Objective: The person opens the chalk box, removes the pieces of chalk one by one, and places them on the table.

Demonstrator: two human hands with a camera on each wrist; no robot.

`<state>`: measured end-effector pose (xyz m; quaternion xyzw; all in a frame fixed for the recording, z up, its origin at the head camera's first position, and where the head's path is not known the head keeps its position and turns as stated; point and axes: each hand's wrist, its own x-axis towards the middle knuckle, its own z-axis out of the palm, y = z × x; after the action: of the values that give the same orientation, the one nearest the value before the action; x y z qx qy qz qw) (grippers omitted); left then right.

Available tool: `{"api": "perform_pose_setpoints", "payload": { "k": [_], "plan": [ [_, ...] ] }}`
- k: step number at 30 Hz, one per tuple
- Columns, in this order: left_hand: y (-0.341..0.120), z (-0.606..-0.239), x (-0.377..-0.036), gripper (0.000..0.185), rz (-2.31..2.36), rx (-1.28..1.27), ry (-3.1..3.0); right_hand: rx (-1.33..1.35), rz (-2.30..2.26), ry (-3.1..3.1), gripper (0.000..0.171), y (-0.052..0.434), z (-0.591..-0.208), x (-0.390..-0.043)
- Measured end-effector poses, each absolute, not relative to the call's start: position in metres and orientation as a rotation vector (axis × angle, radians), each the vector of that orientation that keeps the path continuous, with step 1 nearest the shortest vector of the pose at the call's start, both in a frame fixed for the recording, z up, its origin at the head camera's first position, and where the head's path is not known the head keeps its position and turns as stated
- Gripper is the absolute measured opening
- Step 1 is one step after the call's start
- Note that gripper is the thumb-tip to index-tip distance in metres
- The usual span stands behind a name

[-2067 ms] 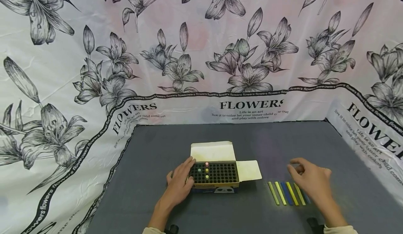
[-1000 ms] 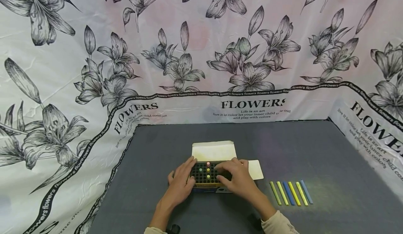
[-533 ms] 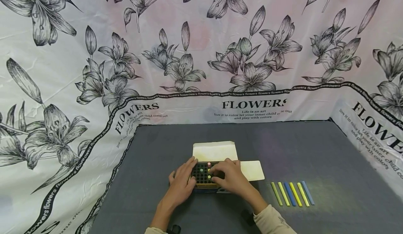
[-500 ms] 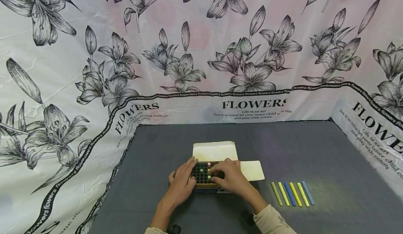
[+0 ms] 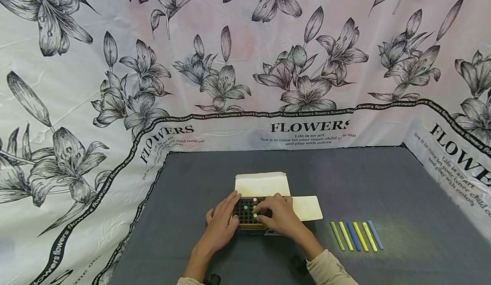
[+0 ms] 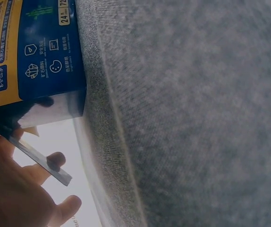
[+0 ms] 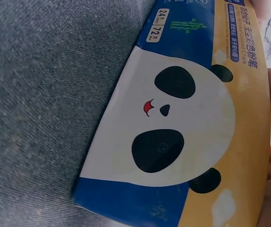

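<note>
An open chalk box (image 5: 241,215) stands on the grey mat, its black grid holding a few chalk ends: pink (image 5: 255,200), green (image 5: 245,207), yellow (image 5: 254,215). My left hand (image 5: 224,217) rests with straight fingers against the box's left side. My right hand (image 5: 268,212) lies over the grid, fingertips curled down onto a chalk end between the pink and yellow ones; the end itself is hidden. The left wrist view shows the box's blue and yellow side (image 6: 36,47) and my left hand (image 6: 17,198). The right wrist view shows the panda-printed box face (image 7: 182,118).
Several loose chalk sticks (image 5: 354,235), yellow and blue, lie side by side on the mat (image 5: 383,178) right of the box. The box's white flaps (image 5: 261,185) stick out at the back and right. Flower-printed cloth (image 5: 245,63) walls the mat behind and at both sides.
My right hand left the loose sticks, crossed to the box and crept left over the grid onto a chalk end. The left hand and box stayed put.
</note>
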<state>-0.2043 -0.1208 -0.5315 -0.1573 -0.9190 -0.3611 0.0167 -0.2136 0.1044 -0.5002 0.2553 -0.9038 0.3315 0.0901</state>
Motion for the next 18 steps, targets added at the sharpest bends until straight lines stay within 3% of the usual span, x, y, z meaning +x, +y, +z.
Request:
{"api": "perform_pose_setpoints", "payload": {
  "k": [18],
  "plan": [
    [-0.1199,-0.532,-0.2036,0.062,-1.105,-0.467,-2.855,0.819,1.372,-2.437,0.018,0.1085,-0.5037,-0.2117]
  ]
}}
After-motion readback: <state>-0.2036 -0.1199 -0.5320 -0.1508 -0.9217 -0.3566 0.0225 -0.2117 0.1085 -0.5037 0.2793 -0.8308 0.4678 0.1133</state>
